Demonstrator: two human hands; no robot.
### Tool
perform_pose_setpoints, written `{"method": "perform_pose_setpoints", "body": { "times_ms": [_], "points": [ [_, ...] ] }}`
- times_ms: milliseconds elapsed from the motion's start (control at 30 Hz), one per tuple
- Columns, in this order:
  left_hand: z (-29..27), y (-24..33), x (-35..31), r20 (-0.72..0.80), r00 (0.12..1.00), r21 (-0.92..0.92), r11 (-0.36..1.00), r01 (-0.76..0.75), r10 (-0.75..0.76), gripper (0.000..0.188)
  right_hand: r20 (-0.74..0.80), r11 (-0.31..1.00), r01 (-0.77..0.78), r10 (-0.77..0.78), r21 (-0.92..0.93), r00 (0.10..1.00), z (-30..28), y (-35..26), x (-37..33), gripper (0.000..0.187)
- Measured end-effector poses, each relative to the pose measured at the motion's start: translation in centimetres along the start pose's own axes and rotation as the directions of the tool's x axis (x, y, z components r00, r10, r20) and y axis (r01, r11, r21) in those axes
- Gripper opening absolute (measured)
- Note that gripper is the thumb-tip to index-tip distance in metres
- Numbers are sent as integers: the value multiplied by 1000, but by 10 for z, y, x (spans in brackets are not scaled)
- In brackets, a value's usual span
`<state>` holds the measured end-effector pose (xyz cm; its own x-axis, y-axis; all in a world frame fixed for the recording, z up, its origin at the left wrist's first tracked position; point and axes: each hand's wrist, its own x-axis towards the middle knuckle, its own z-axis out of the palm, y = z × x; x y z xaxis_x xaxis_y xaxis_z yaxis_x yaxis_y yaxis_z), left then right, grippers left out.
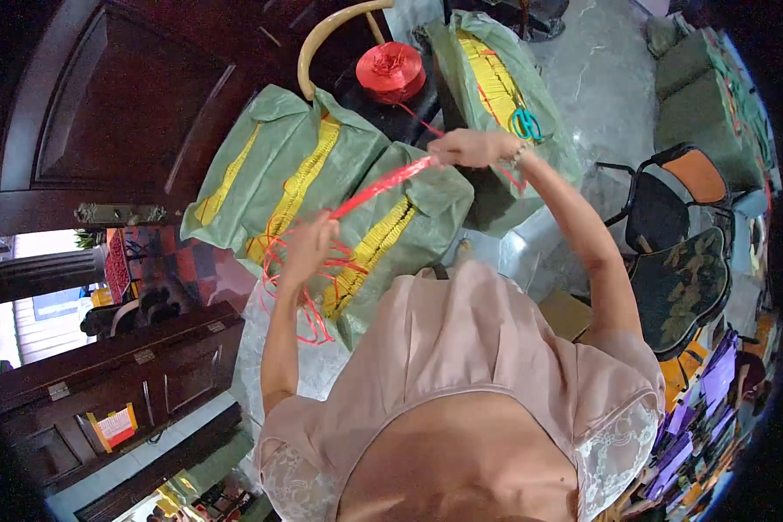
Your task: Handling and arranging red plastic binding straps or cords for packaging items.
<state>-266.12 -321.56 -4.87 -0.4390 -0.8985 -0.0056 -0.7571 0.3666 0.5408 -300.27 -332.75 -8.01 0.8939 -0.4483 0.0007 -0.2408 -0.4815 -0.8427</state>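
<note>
A flat red plastic strap (378, 188) is stretched between my two hands. My left hand (309, 248) is closed around its lower end, with loose red loops hanging below and beside it. Farther up and to the right, my right hand (471, 149) grips the other end. From there the strap runs on to a big red roll (391, 73) on a dark seat. Under my hands stand green woven sacks (322, 174), packed with yellow-edged stacks. Teal-handled scissors (524, 124) lie on the sack at the upper right, just past my right hand.
A curved wooden chair arm (324, 43) rises behind the sacks. Dark wooden doors (104, 113) stand at the left. On the right are a black and orange chair (683, 187), a patterned seat (680, 287), more green sacks (696, 104) and a pile of purple and orange items (705, 400).
</note>
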Motion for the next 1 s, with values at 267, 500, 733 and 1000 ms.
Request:
{"method": "perform_pose_setpoints", "body": {
  "times_ms": [267,500,733,1000],
  "points": [
    [-59,21,3,-330,908,-113,966,232,-257,23,-315,895,193,-333,-401,889,-81,-102,66,24],
    [-92,37,1,-737,643,-193,977,93,-207,24,-280,767,360,-560,-530,780,-131,-185,82,29],
    [-75,-27,-67,-616,734,79,905,417,-284,23,100,980,-55,75,-191,992,-98,-74,31,33],
    [-10,-14,-12,-191,972,169,971,169,-136,47,-53,892,-122,110,-436,993,-17,-51,28,24]
  ]
}}
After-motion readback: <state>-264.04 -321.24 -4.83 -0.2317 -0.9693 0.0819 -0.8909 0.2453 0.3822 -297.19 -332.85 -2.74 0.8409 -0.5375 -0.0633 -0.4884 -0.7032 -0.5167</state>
